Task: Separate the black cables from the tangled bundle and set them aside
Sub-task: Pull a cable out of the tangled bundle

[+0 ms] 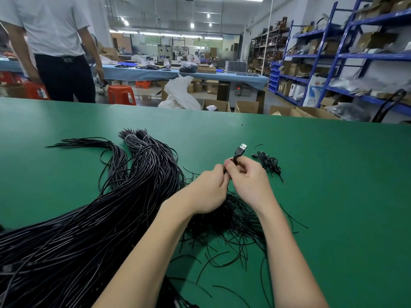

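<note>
Where the two hands meet above the green desk (311,174), one black cable is held between them, its USB plug (240,150) standing up past the fingertips with the metal end uppermost.

Left hand (205,192): fingers curled, grip closed on the cable just below the plug; the exact pinch point is hidden behind the other hand.

Right hand (246,178): thumb and fingers curled, grip closed on the cable right under the plug's black housing.

Large cable bundle (93,223): many long black cables, fanned across the left of the desk from the near-left corner toward the far middle. Two far ends are bound with pale ties (131,137); a third, looser end (86,142) splays out to the left.

Loose tangle (226,221): thin black strands, lying under and between the forearms, with stray pieces spread toward the near edge.

Small set-aside pile (268,163): a few short black cables, just beyond and to the right of the right hand, apart from the main bundle.

Background: a person in a pale shirt (51,25) standing beyond the desk's far-left edge; orange stool (121,94); blue shelving (347,56) with cartons, right; cardboard boxes (246,106) on the floor.
</note>
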Motion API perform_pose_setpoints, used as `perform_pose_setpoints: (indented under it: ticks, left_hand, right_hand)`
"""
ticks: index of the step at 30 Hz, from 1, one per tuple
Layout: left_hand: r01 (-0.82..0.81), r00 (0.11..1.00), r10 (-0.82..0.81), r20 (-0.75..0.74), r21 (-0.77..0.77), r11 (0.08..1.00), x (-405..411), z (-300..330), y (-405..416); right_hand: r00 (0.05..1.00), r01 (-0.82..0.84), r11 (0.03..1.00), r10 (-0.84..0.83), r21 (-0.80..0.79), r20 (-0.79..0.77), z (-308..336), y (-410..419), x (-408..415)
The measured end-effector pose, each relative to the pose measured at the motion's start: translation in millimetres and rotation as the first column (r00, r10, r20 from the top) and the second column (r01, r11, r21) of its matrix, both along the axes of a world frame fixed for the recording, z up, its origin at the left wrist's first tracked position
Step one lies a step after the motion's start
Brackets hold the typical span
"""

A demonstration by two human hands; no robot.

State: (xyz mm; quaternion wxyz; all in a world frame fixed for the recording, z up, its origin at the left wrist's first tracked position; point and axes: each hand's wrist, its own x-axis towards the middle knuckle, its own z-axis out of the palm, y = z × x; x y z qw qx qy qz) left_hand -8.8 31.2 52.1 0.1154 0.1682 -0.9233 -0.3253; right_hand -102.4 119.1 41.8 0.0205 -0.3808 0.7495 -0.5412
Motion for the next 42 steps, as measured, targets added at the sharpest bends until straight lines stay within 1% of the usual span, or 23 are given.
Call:
perform_pose_setpoints:
  ticks: [1,2,3,5,7,9,13,15,16,17,19,20,21,22,23,24,25,29,31,34,38,40,42]
  left_hand:
    - [0.019,1.0,-0.019,0.016,0.018,1.0,0,0,0]
    - [0.046,0.999,-0.047,0.008,0.093,0.995,0,0,-1]
    - [0.075,0.997,-0.073,-0.017,0.22,0.973,1,0,-2]
    - [0.126,0.992,-0.103,-0.073,0.507,0.853,6,1,-4]
    - [0.158,0.987,-0.125,-0.098,0.699,0.698,10,1,-7]
    - [0.152,0.987,-0.126,-0.095,0.789,0.595,12,1,-9]
    - [0.107,0.989,-0.137,-0.053,0.898,0.428,12,4,-11]
    - [0.081,0.992,-0.118,-0.04,0.925,0.371,10,4,-10]
    - [0.053,0.996,-0.081,-0.025,0.931,0.361,8,3,-9]
    - [0.019,0.999,-0.031,-0.008,0.927,0.374,6,1,-8]
    - [-0.033,0.997,0.079,-0.003,0.897,0.442,3,-4,-8]
    - [-0.039,0.992,0.125,-0.022,0.883,0.468,1,-7,-9]
    - [-0.032,0.985,0.163,-0.053,0.876,0.48,0,-10,-10]
    - [-0.017,0.976,0.196,-0.09,0.875,0.484,-1,-12,-12]
    - [-0.001,0.966,0.225,-0.126,0.872,0.49,-2,-14,-14]
    - [0.007,0.957,0.246,-0.155,0.858,0.513,-4,-15,-15]
    - [0.006,0.95,0.257,-0.178,0.833,0.554,-5,-17,-15]
    - [-0.045,0.939,0.262,-0.223,0.676,0.736,-7,-25,-17]
    - [-0.068,0.932,0.27,-0.241,0.616,0.785,-6,-27,-20]
    - [-0.094,0.927,0.275,-0.254,0.553,0.828,-6,-28,-22]
    - [-0.108,0.929,0.269,-0.253,0.51,0.853,-6,-30,-23]
    - [-0.099,0.931,0.263,-0.255,0.515,0.851,-7,-31,-23]
    - [-0.098,0.934,0.257,-0.25,0.512,0.853,-7,-31,-24]
  right_hand:
    - [1.0,-0.007,1.0,0.007,-0.003,0.006,-1,0,-1]
    - [1.0,-0.02,1.0,0.02,-0.002,0.02,-2,0,-2]
    - [0.998,-0.039,0.999,0.039,-0.002,0.051,-2,1,-3]
    - [0.986,-0.08,0.996,0.083,-0.025,0.146,-3,3,-6]
    - [0.975,-0.116,0.993,0.119,-0.026,0.187,-4,4,-6]
    - [0.973,-0.154,0.988,0.153,-0.01,0.173,-6,4,-4]
    - [0.971,-0.159,0.987,0.158,-0.008,0.178,-8,1,-7]
    - [0.967,-0.157,0.988,0.155,-0.004,0.204,-11,-1,-8]
    - [0.962,-0.156,0.988,0.153,-0.004,0.228,-12,-3,-7]
    - [0.948,-0.152,0.988,0.151,-0.017,0.279,-12,-4,-8]
    - [0.895,-0.15,0.988,0.149,-0.031,0.42,-11,0,-9]
    - [0.895,-0.151,0.988,0.12,0.039,0.429,-10,4,-12]
    - [0.932,-0.151,0.97,0.074,0.193,0.354,-10,9,-16]
    - [0.97,-0.13,0.915,0.038,0.382,0.239,-12,14,-19]
    - [0.988,-0.106,0.836,0.027,0.539,0.151,-14,18,-20]
    - [0.993,-0.09,0.77,0.022,0.631,0.115,-16,20,-20]
    - [0.993,-0.092,0.748,0.017,0.657,0.12,-18,20,-17]
    - [0.996,-0.038,0.798,-0.017,0.602,0.085,-12,18,-12]
    - [0.998,-0.023,0.796,-0.014,0.604,0.056,-8,21,-14]
    - [0.996,-0.052,0.817,0.004,0.574,0.084,-7,24,-15]
    - [0.969,-0.157,0.906,0.064,0.392,0.238,-2,27,-17]
    - [0.943,-0.214,0.922,0.108,0.324,0.315,-2,30,-17]
    - [0.928,-0.221,0.936,0.115,0.275,0.354,-5,30,-17]
